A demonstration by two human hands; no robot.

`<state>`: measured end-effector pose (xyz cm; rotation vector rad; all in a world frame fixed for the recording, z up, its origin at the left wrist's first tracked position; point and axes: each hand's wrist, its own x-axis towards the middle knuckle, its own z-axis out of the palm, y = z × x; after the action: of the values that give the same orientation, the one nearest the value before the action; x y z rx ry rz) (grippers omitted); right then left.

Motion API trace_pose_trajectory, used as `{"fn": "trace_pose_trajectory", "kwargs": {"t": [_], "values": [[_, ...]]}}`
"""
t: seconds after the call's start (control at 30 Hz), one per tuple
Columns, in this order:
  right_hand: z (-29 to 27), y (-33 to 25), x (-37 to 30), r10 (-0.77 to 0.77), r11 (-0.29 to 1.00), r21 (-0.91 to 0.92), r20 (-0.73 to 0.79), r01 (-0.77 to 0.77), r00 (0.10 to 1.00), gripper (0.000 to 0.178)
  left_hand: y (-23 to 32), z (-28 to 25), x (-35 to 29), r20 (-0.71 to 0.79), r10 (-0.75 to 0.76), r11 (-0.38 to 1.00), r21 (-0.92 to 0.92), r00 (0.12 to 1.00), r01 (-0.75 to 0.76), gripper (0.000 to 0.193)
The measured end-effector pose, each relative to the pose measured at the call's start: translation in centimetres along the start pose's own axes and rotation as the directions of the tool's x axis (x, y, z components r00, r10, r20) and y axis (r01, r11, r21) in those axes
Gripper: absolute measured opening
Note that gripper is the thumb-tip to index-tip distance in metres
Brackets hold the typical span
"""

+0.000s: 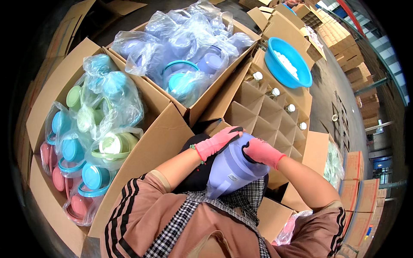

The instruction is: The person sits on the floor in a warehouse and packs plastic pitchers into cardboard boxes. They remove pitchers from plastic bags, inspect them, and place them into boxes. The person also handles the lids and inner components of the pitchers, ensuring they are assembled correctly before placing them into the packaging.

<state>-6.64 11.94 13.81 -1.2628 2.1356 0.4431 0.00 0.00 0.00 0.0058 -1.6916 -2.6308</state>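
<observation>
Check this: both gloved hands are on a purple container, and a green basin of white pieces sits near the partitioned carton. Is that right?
Not quite: the basin is blue, not green, as the head view shows. The left hand and right hand are on the purple container, and the basin of white pieces sits near the partitioned carton.

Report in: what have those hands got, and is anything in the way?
Left hand and right hand, pink-gloved, both holding purple jug. Jug's handle on the wearer's side. Divided box close ahead; nothing seen blocking the hands.
</observation>
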Motion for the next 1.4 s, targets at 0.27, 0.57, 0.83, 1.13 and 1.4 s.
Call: {"fn": "trace_pose_trajectory", "kwargs": {"t": [0.27, 0.57, 0.83, 1.13, 1.4], "values": [[1.6, -2.7, -8.8, 0.264, 0.804, 0.587, -0.494, 0.094, 0.828, 0.021, -0.3, 0.3, -1.0, -0.023, 0.018, 0.989, -0.144, 1.0, -0.021, 0.05], [23.3, -7.9, -3.4, 0.107, -0.313, 0.939, -0.114, 0.142, 0.988, 0.047, 0.5, 1.6, -0.8, -0.009, -0.049, 0.994, -0.1, 0.999, 0.048, 0.055], [17.7, -4.7, -10.7, 0.247, -0.557, 0.797, -0.109, 0.233, 0.963, 0.023, 2.9, 3.9, -9.8, 0.114, -0.3, 0.807, 0.559, 0.947, 0.189, 0.066], [14.9, -2.6, -16.5, 0.433, -0.393, 0.81, -0.255, 0.435, 0.865, 0.015, 4.6, 1.6, -11.3, -0.294, 0.123, 0.472, 0.857, 0.948, 0.205, 0.016], [16.8, -5.9, -11.0, 0.133, -0.135, 0.962, -0.22, 0.237, 0.966, 0.031, 14.6, -11.7, -8.4, -0.19, 0.905, 0.279, 0.94, 0.381, -0.196, 0.052]]}}
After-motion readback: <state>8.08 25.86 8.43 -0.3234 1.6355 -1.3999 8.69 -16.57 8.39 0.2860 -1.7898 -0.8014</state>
